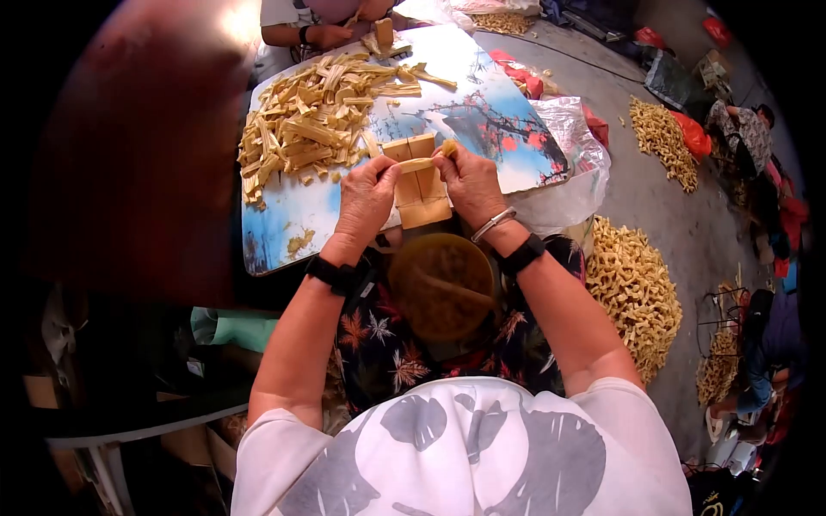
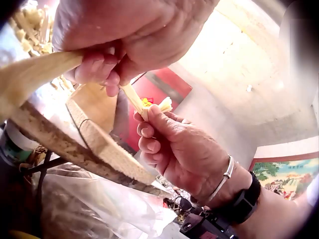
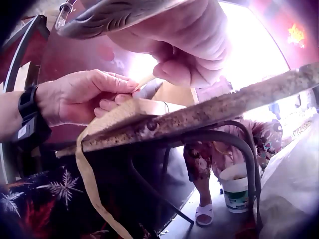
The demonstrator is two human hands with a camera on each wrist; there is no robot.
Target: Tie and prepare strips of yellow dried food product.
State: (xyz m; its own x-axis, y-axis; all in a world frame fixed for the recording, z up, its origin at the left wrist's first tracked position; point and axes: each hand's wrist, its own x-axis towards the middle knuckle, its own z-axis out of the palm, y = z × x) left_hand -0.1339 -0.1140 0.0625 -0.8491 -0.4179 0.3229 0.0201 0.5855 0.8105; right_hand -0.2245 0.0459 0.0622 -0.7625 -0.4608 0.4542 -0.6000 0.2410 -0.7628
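Between both hands a pale yellow flat strip (image 1: 417, 165) is stretched over a small wooden block (image 1: 422, 191) with dark lines across it, at the table's near edge. My left hand (image 1: 366, 199) pinches the strip's left part between thumb and fingers. A long tail of the strip (image 3: 92, 186) hangs below that hand in the right wrist view. My right hand (image 1: 473, 183) pinches the other end, where a bunched, folded bit (image 2: 166, 104) sticks out past the thumb in the left wrist view. The right palm is hidden in the head view.
A heap of similar yellow strips (image 1: 301, 129) covers the left of the painted table (image 1: 499, 112). A round brown bowl (image 1: 443, 288) sits between the knees. Piles of yellow knotted pieces (image 1: 632, 297) lie on the floor at right. Another person (image 1: 327, 34) sits across the table.
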